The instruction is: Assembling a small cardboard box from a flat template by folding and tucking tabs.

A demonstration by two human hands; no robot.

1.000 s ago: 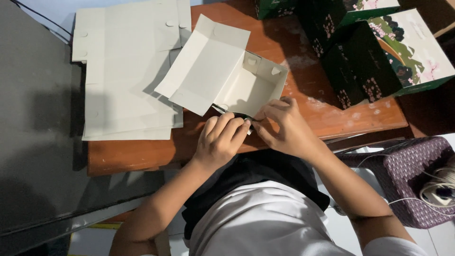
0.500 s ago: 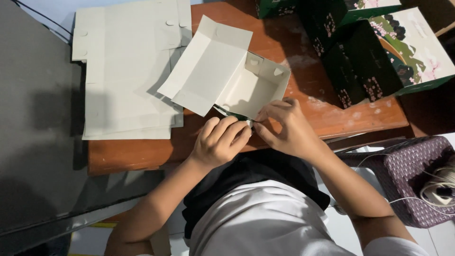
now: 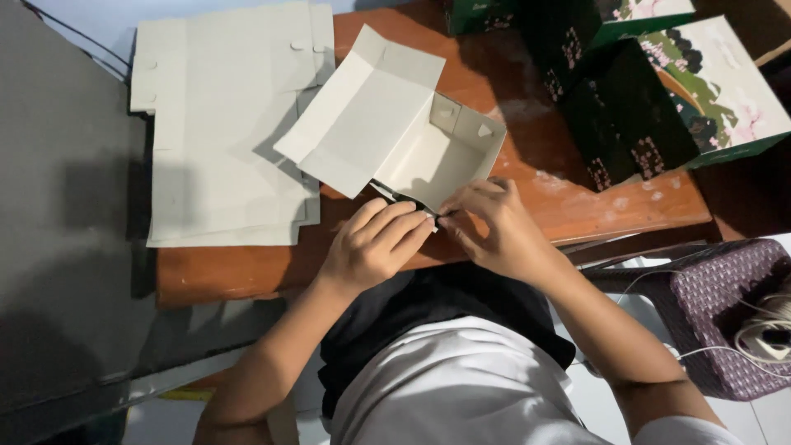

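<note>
Brown wood makes up the long table [image 3: 527, 91], which runs from left to right, with a grey floor [image 3: 66, 247] on its left side. On the far left part of the table lies a big stack of flat white card sheets [image 3: 222, 124]. On the far right stand dark green boxes [image 3: 626, 124] with pink flowers on them, and one of them shows a white picture lid [image 3: 713, 82]. Near the right edge, down off the table, sits a purple woven basket [image 3: 709, 305] with a white cord [image 3: 766, 330] on it.

In the middle of the table is a half-folded white card box [image 3: 395, 136]. Its big flap lies open toward the left, and its right part stands up like a little tray. The near corner of the box points at the person.

Both hands meet at that near corner. The left hand [image 3: 371, 247] is curled, with its fingers bent down and its fingertips pinching the card edge. The right hand [image 3: 494, 227] is curled too, and its finger and thumb squeeze the same edge from the right side. The two hands almost touch each other. They hide the corner, so the fold under them cannot be seen.
</note>
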